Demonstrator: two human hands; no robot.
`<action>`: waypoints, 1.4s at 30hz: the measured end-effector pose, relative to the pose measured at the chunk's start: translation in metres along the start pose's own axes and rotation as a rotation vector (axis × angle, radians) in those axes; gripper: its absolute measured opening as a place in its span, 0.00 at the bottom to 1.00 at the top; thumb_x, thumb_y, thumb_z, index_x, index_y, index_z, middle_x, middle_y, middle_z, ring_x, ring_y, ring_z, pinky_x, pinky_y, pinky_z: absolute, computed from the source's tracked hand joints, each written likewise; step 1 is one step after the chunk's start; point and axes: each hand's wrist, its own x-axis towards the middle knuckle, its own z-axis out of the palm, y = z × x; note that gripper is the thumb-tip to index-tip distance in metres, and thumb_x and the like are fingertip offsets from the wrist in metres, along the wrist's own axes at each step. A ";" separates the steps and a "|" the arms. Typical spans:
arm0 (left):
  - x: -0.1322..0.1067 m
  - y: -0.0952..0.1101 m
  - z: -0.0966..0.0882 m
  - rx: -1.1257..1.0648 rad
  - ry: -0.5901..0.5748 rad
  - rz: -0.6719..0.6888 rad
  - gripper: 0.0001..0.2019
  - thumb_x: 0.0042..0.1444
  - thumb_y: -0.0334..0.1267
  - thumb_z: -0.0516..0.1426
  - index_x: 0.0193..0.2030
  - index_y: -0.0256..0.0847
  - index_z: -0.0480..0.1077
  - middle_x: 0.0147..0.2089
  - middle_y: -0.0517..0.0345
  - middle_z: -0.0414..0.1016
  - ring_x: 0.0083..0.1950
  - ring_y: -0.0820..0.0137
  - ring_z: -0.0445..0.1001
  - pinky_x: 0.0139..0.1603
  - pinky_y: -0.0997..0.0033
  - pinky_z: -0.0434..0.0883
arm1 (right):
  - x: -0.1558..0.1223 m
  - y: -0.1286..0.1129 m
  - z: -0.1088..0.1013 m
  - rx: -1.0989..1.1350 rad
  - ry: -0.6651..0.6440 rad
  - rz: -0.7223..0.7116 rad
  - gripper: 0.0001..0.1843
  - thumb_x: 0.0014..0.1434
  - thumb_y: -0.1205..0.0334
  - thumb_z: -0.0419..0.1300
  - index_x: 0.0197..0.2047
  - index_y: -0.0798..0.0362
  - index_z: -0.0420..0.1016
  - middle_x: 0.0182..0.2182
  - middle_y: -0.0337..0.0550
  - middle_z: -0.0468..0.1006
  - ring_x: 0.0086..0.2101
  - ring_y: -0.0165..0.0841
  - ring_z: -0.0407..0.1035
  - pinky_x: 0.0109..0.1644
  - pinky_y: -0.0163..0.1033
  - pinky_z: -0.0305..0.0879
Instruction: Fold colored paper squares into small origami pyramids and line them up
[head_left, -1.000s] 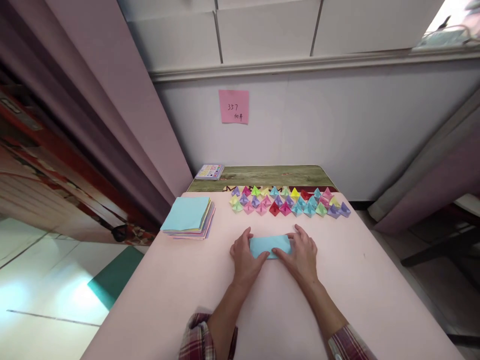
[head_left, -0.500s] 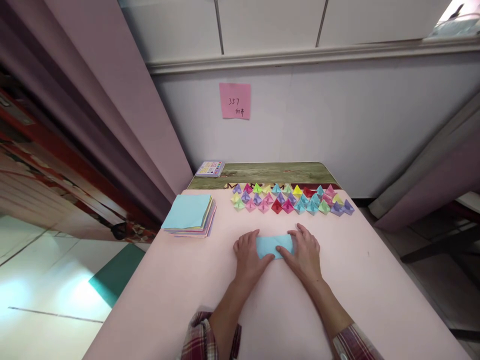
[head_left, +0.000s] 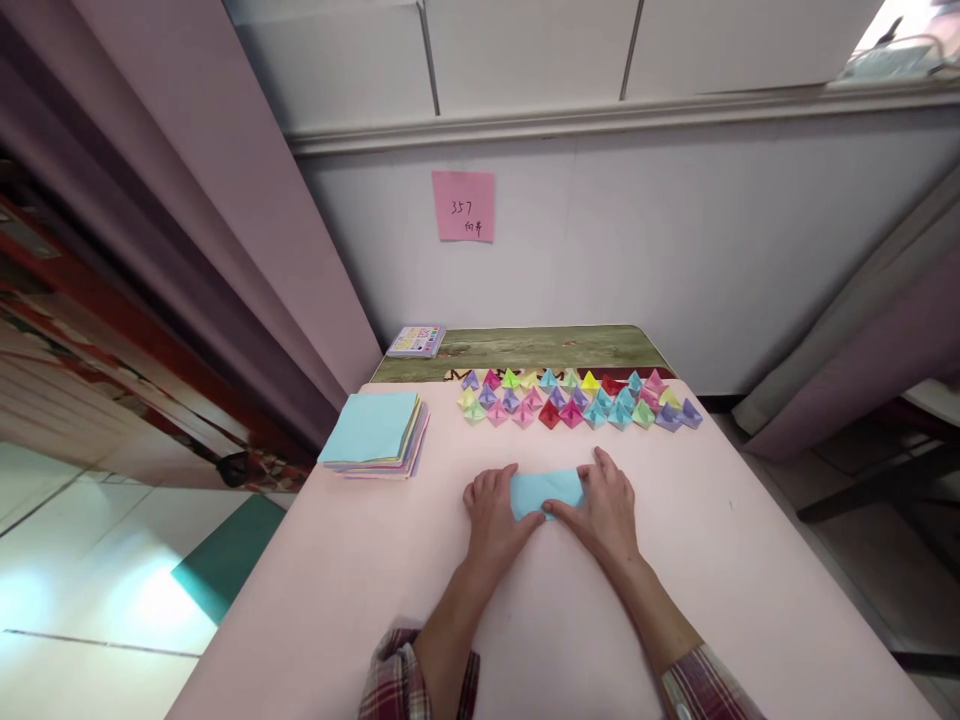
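A light blue sheet of origami paper (head_left: 546, 488), folded into a rectangle, lies flat on the pink tabletop (head_left: 570, 640). My left hand (head_left: 495, 515) grips its left end, with the thumb at the near edge and the fingers curled at the side. At the right end, my right hand (head_left: 606, 510) holds the paper between thumb and fingers, its index finger raised. Both thumb tips nearly meet at the near edge. Beyond the hands stand rows of small folded paper boats (head_left: 570, 413) in many colours.
To the left sits a stack of square coloured paper (head_left: 371, 428), light blue on top. A printed packet (head_left: 417, 341) lies on the wood-patterned strip (head_left: 525, 350) at the back. The pink note (head_left: 464, 206) is stuck on the wall behind. Curtains hang on both sides.
My right thumb has slid left and nearer along the paper's near edge, close to my left thumb. The whole view has shifted slightly.
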 end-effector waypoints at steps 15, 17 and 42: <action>0.007 -0.005 0.008 -0.728 0.325 -0.064 0.41 0.48 0.43 0.65 0.66 0.45 0.50 0.59 0.45 0.62 0.52 0.62 0.70 0.56 0.55 0.66 | -0.001 -0.006 -0.008 0.842 0.082 0.226 0.15 0.51 0.52 0.66 0.38 0.51 0.73 0.38 0.44 0.78 0.37 0.38 0.72 0.40 0.40 0.69; 0.007 -0.002 0.011 -0.928 0.307 -0.123 0.40 0.49 0.44 0.65 0.65 0.46 0.50 0.58 0.45 0.63 0.48 0.66 0.72 0.52 0.59 0.70 | -0.001 -0.010 -0.011 0.967 0.115 0.324 0.24 0.49 0.53 0.67 0.48 0.50 0.72 0.40 0.43 0.77 0.37 0.37 0.71 0.39 0.39 0.70; 0.000 0.014 0.007 -1.423 -0.065 -0.427 0.20 0.40 0.46 0.69 0.35 0.30 0.77 0.29 0.49 0.80 0.30 0.64 0.77 0.29 0.67 0.74 | -0.012 -0.035 0.004 1.212 0.021 0.266 0.22 0.55 0.57 0.64 0.52 0.49 0.68 0.25 0.32 0.68 0.23 0.26 0.63 0.25 0.31 0.61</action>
